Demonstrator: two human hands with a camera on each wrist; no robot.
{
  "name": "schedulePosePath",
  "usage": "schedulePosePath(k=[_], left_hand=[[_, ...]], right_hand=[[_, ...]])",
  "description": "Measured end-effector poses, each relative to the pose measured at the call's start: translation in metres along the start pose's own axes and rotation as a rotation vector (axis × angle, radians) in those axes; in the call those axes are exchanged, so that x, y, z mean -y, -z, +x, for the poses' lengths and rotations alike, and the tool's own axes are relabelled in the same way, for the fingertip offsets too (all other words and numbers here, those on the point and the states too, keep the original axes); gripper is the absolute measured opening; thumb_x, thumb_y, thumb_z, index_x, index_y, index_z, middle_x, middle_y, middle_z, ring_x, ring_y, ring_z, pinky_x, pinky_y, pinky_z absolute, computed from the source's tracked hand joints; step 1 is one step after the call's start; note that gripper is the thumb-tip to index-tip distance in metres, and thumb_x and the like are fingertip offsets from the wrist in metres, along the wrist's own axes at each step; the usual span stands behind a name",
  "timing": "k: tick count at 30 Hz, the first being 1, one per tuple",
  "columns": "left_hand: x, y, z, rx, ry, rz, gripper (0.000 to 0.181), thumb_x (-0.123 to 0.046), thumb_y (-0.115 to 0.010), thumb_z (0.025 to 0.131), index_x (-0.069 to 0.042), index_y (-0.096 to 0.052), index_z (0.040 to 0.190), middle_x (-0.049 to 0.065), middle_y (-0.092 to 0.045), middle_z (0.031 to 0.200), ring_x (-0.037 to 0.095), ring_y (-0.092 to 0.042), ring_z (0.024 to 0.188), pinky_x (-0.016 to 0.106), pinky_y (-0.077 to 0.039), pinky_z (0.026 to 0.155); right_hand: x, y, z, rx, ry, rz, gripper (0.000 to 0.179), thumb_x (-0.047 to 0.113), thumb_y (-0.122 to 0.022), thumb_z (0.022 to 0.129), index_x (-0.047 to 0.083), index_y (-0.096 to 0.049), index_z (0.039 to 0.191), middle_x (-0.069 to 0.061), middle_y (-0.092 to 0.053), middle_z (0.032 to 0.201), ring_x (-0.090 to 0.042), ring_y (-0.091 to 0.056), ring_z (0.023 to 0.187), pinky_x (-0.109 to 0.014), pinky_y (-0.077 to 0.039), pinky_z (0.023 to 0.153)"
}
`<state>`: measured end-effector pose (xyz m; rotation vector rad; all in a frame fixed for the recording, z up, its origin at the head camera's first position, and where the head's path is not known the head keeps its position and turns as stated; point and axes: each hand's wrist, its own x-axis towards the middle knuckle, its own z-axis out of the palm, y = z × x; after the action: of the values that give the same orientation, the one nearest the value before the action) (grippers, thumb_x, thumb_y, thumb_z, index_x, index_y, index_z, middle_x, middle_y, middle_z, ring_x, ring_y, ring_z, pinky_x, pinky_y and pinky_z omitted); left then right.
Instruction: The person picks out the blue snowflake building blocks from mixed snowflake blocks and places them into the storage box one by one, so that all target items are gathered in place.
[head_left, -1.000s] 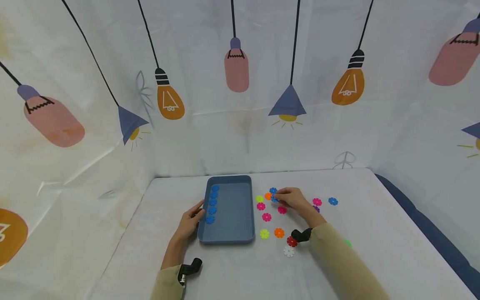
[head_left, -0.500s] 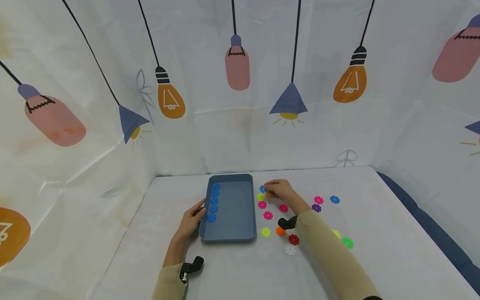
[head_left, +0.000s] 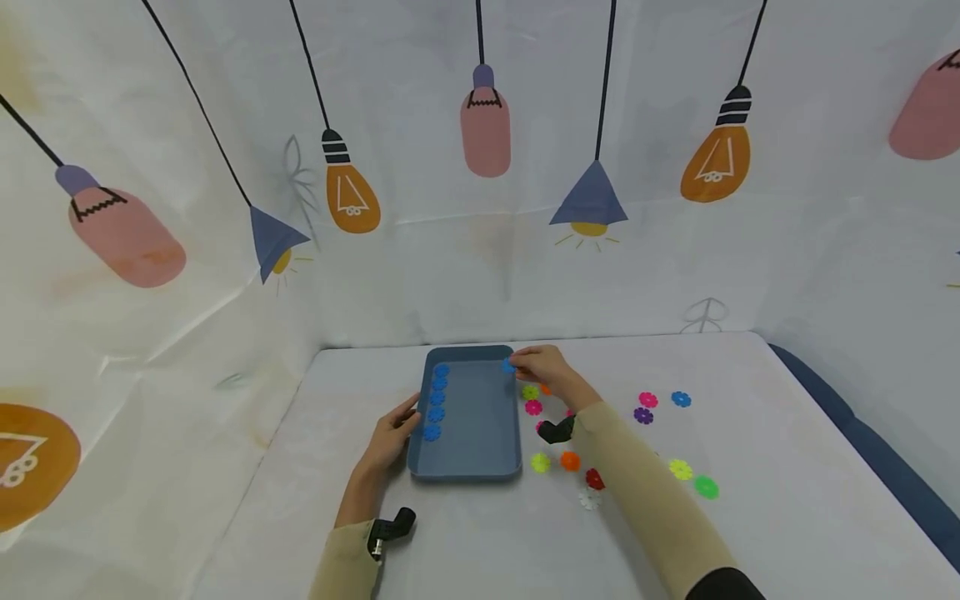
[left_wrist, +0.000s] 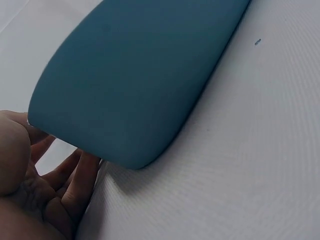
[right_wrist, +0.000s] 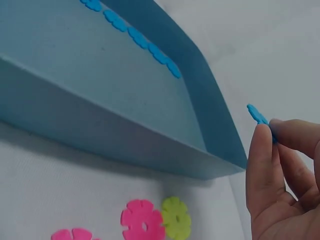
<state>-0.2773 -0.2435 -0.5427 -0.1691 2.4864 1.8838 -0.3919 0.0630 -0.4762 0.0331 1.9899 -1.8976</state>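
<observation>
A blue snowflake-shaped plastic disc point(head_left: 508, 365) is pinched between the thumb and fingertips of my right hand point(head_left: 544, 367), above the far right corner of the grey-blue tray point(head_left: 480, 425). The right wrist view shows that disc point(right_wrist: 258, 115) tilted on edge, held apart from the tray wall. Inside the tray, a column of several blue discs point(head_left: 437, 398) lies along the left side. My left hand point(head_left: 390, 437) holds the tray's left edge. In the left wrist view its thumb is at the rim and the fingers lie against the outer wall point(left_wrist: 115, 90).
Right of the tray lie scattered discs: pink point(head_left: 533, 407), yellow point(head_left: 541, 462), orange point(head_left: 570, 461), red point(head_left: 594, 478), white point(head_left: 590, 499), purple point(head_left: 643, 415), green point(head_left: 706, 487) and one more blue point(head_left: 681, 399). My right forearm hides part of this area. A printed cloth wall point(head_left: 450, 283) stands behind the table.
My right hand has lifted a blue disc from the loose group and carried it left to the tray's far right corner. My left hand keeps its hold on the tray.
</observation>
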Motion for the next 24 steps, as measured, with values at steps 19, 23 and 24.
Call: schedulePosePath(k=[19,23,24], left_hand=[[-0.002,-0.005,-0.003,-0.004,-0.005,-0.014,0.046,-0.018,-0.059,0.099,-0.013,-0.050,0.144,0.018,-0.056,0.125,0.023,-0.051,0.102,0.033,-0.044,0.080],[-0.002,-0.004,-0.002,-0.019,0.001,-0.017,0.046,-0.018,-0.060,0.098,-0.016,-0.051,0.143,0.017,-0.056,0.126,0.025,-0.051,0.104,0.035,-0.044,0.082],[-0.002,-0.004,-0.002,-0.020,-0.002,-0.011,0.046,-0.018,-0.059,0.099,-0.016,-0.051,0.143,0.017,-0.056,0.126,0.025,-0.051,0.104,0.035,-0.044,0.082]], right_hand=[[0.000,-0.042,0.028,0.040,0.001,0.034,0.028,0.004,-0.067,0.092,-0.008,-0.064,0.117,-0.016,-0.065,0.102,-0.017,-0.065,0.078,-0.043,-0.048,0.092],[0.001,-0.050,0.033,0.032,0.003,0.027,0.029,0.004,-0.066,0.092,-0.007,-0.063,0.119,-0.016,-0.065,0.103,-0.017,-0.065,0.080,-0.042,-0.049,0.090],[0.000,-0.052,0.034,0.026,0.003,0.026,0.029,0.004,-0.066,0.092,-0.007,-0.063,0.119,-0.016,-0.065,0.103,-0.017,-0.065,0.079,-0.041,-0.049,0.090]])
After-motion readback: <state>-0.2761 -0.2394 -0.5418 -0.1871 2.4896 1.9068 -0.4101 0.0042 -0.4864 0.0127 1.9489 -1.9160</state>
